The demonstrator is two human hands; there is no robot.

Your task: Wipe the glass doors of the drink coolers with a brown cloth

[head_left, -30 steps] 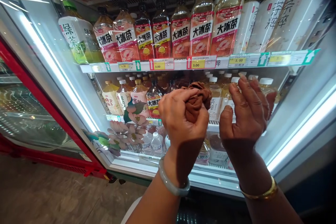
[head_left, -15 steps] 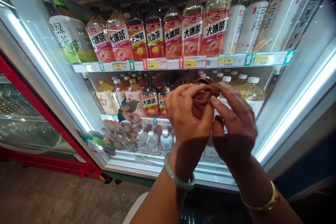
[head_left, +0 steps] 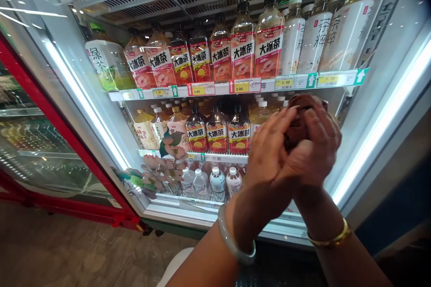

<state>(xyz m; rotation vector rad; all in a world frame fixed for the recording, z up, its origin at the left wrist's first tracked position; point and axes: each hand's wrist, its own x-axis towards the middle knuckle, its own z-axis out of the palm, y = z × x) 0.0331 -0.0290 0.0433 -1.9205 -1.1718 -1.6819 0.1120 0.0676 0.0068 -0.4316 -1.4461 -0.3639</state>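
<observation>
Both my hands are raised in front of the lit drinks fridge, cupped around a bunched brown cloth [head_left: 306, 100]. My left hand [head_left: 271, 154] presses against the cloth's left side with its fingers together, and a pale bangle circles the wrist. From the other side my right hand [head_left: 318, 143] wraps its fingers over the cloth, with a gold bracelet on that wrist. The hands touch near the thumbs. Much of the cloth is hidden by the fingers.
Inside the fridge, tea bottles [head_left: 220, 56] line the upper shelf [head_left: 222, 89], above price tags. Smaller bottles [head_left: 197, 132] and water bottles [head_left: 217, 184] stand lower. Flower decals [head_left: 161, 168] overlap the lower left. A red-framed cooler [head_left: 111, 188] stands left, and a white rounded object [head_left: 178, 262] sits below.
My hands have moved right with the cloth and closed more tightly around it. The right fingers now lie over it. The view has shifted, showing more above the upper shelf.
</observation>
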